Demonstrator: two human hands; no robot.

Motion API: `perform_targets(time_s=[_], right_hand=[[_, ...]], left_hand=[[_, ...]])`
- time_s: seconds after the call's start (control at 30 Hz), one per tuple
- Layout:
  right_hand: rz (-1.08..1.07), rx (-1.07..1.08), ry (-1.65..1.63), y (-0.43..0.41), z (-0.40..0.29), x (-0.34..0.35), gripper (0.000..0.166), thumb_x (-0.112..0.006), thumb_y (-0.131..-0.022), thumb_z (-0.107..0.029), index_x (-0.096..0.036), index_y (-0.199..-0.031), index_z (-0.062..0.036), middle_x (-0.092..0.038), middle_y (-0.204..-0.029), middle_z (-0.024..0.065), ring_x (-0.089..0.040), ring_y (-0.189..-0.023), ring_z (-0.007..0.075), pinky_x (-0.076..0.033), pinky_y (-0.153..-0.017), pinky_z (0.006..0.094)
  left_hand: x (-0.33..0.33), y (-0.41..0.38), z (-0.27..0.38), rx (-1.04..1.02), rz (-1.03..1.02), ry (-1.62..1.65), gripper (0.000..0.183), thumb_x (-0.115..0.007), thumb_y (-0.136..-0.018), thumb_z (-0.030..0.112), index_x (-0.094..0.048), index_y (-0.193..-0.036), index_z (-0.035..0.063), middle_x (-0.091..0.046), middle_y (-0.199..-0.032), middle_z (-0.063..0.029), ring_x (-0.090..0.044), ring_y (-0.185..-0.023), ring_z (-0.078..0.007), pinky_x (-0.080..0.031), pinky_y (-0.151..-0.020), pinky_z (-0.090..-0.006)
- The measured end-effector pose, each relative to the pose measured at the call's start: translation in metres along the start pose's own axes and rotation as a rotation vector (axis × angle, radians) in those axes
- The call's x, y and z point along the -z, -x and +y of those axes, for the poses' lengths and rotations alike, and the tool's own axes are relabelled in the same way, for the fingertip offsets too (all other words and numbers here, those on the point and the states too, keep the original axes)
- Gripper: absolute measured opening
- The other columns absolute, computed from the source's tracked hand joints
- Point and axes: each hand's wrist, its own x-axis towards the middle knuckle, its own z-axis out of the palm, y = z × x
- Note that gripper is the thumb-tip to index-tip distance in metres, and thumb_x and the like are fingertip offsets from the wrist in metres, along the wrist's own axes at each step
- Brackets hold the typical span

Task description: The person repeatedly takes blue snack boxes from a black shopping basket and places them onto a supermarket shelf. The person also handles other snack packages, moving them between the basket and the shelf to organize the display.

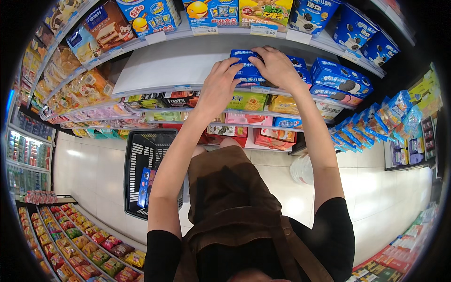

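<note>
Blue Oreo cookie boxes sit in a stack on a shelf in front of me. Along the stack's left side rests my left hand, its fingertips over the box edges. My right hand grips the stack from the right, fingers bent over the top at the back. Both palms face down, so the fingertips' undersides are hidden. Just right of my right hand stand further blue boxes, partly covered by the wrist. Another pile of blue Oreo boxes lies farther right on this shelf.
A bare stretch of white shelf extends left of the stack. Boxed snacks and Oreo cups line the shelf above. A dark shopping basket holding a blue package stands on the floor. Blue snack bags hang at right.
</note>
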Motion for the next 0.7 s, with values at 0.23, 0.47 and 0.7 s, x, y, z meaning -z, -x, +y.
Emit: perform_targets(time_s=[0.23, 0.47, 0.7], right_hand=[[-0.048, 0.001, -0.005, 0.001, 0.002, 0.002, 0.046, -0.055, -0.106, -0.038, -0.065, -0.134, -0.0027, -0.068, -0.125, 0.0238, -0.064, -0.117, 0.0431, -0.050, -0.102, 0.0470], [-0.055, -0.021, -0.004, 0.001, 0.001, 0.004, 0.046, -0.055, -0.107, -0.037, -0.064, -0.136, -0.0025, -0.068, -0.126, 0.0229, -0.064, -0.118, 0.0423, -0.050, -0.102, 0.0471], [-0.068, 0.014, 0.018, -0.004, 0.001, 0.005, 0.046, -0.056, -0.107, -0.038, -0.066, -0.135, -0.0031, -0.068, -0.129, 0.0234, -0.064, -0.120, 0.0412, -0.050, -0.104, 0.0436]], left_hand=[[-0.004, 0.002, -0.002, 0.027, 0.004, 0.017, 0.040, -0.069, -0.091, 0.002, -0.066, -0.131, 0.0008, -0.060, -0.145, -0.0165, -0.055, -0.130, -0.0382, -0.046, -0.110, -0.0456], [-0.012, 0.007, -0.005, 0.085, 0.068, 0.119, 0.044, -0.068, -0.092, 0.001, -0.062, -0.135, 0.0064, -0.053, -0.150, -0.0169, -0.055, -0.133, -0.0409, -0.048, -0.109, -0.0465], [-0.013, 0.010, -0.007, 0.133, 0.076, 0.212, 0.047, -0.066, -0.092, 0.000, -0.059, -0.137, 0.0100, -0.049, -0.153, -0.0189, -0.058, -0.129, -0.0436, -0.051, -0.106, -0.0466]])
